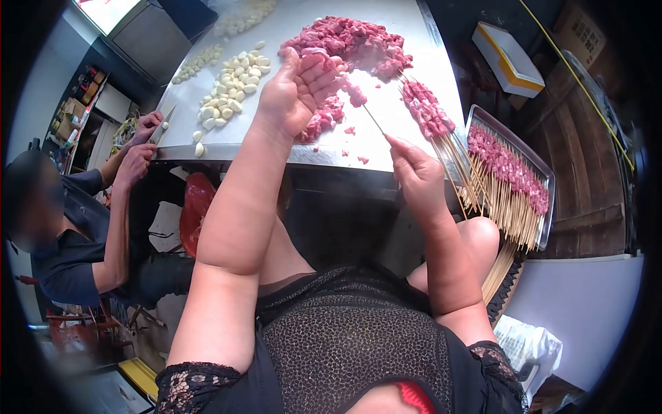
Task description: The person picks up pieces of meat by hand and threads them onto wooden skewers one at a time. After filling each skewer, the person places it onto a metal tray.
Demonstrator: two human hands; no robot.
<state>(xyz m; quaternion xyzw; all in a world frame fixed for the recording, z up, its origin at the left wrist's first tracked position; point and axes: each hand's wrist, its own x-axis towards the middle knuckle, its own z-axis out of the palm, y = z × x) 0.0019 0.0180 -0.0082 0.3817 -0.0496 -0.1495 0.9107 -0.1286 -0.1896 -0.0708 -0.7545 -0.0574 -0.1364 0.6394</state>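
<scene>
My left hand (296, 93) is turned palm up over the metal table, fingers partly curled, with a piece of raw meat (318, 58) held at its fingers. My right hand (418, 172) pinches a thin wooden skewer (373, 119). A few pink meat pieces (355, 94) are threaded at the skewer's far end, close to my left fingertips. Behind them lies a big heap of cut raw meat (352, 38), with a smaller clump (324, 119) below my left hand. Several loaded skewers (427, 110) lie at the table's right edge.
A metal tray (549, 181) full of meat skewers stands right of the table. Peeled garlic cloves (231, 86) are spread on the table's left. At the left edge, another person's hands (141, 148) hold a knife (164, 124). A white foam box (507, 58) sits at the back right.
</scene>
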